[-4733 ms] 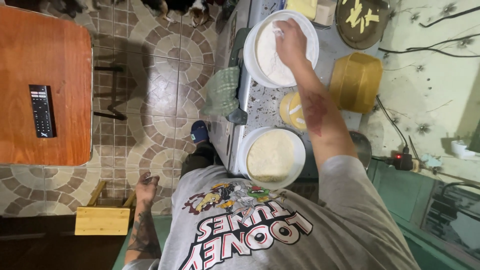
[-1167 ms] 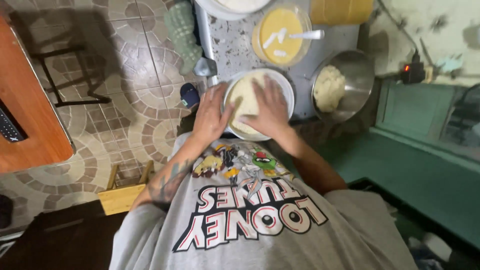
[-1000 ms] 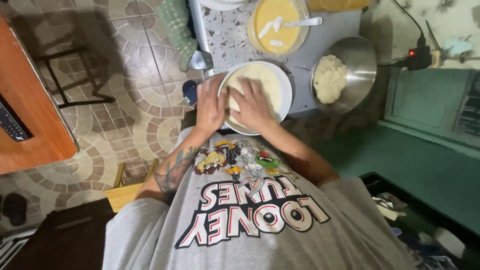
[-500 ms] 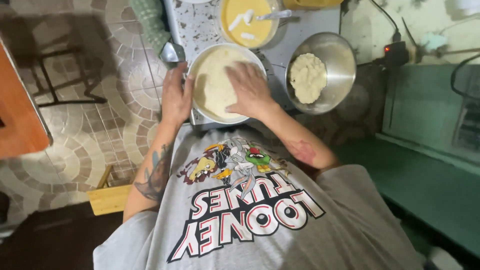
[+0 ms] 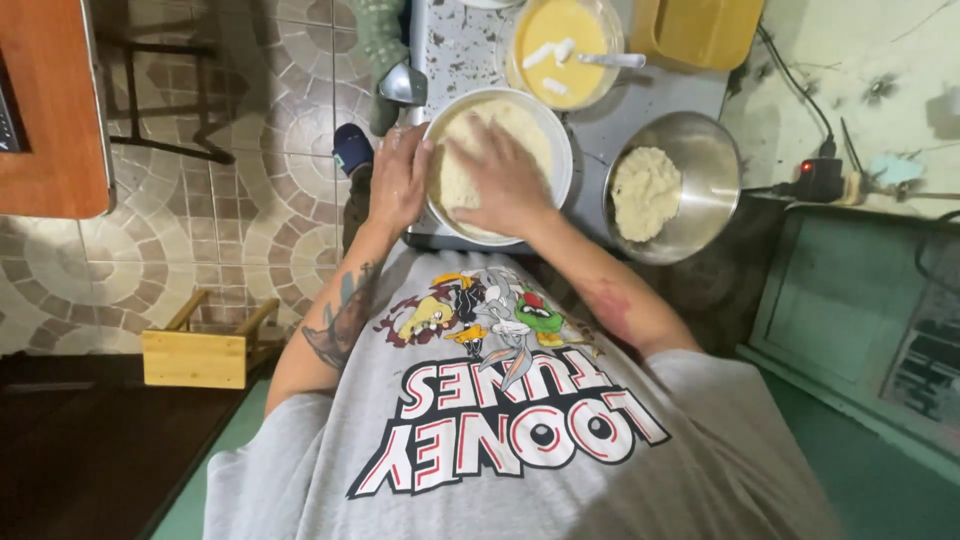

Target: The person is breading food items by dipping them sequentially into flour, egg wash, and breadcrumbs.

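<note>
A white bowl [image 5: 560,140] of pale crumbs [image 5: 520,125] stands at the near edge of a speckled counter [image 5: 455,50]. My left hand [image 5: 398,180] clasps the bowl's left rim, with the fingertips over the edge. My right hand [image 5: 502,185] lies flat, fingers spread, and presses down into the crumbs. Anything under that palm is hidden.
Behind the white bowl is a bowl of yellow batter [image 5: 565,50] with white pieces and a spoon. A steel bowl [image 5: 715,165] of pale lumpy mix sits to the right, a yellow container [image 5: 705,30] beyond it. A wooden stool [image 5: 200,350] and table [image 5: 50,110] stand on the tiled floor.
Earlier my right hand reached into a far white bowl. Since then both hands came to the near bowl, and my left hand slid from the crumbs out to the rim.
</note>
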